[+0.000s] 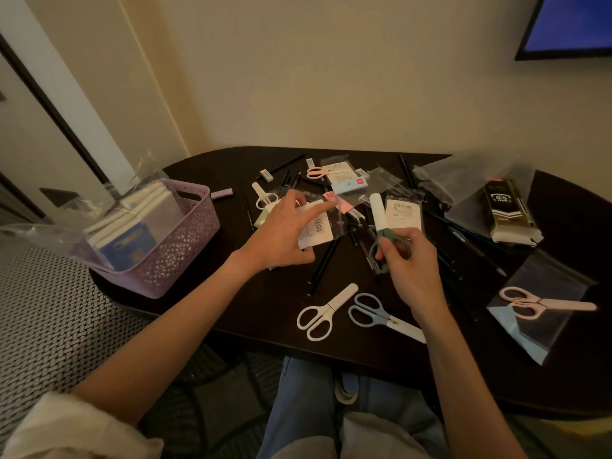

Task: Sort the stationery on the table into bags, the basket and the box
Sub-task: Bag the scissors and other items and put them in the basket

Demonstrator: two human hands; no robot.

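Observation:
My right hand [409, 260] grips a pair of green-handled scissors [381, 223] with a white blade cover, held upright above the dark table [265, 313]. My left hand [281, 231] reaches over a clear packet with a white card [316, 226], fingers spread, index finger stretched toward a pink eraser [342, 204]. White scissors [323, 313] and blue scissors [377, 313] lie near the front edge. Pink scissors [543, 303] rest on a clear bag [536, 313] at the right. A purple basket [185, 246] holding notebooks stands at the left.
Black pens and pencils [323, 263] are scattered across the middle. A black 0.5 mm pen box [506, 210] sits at the back right among clear bags. More scissors [314, 172], erasers and sticky notes [349, 185] lie at the back. A screen [569, 24] hangs on the wall.

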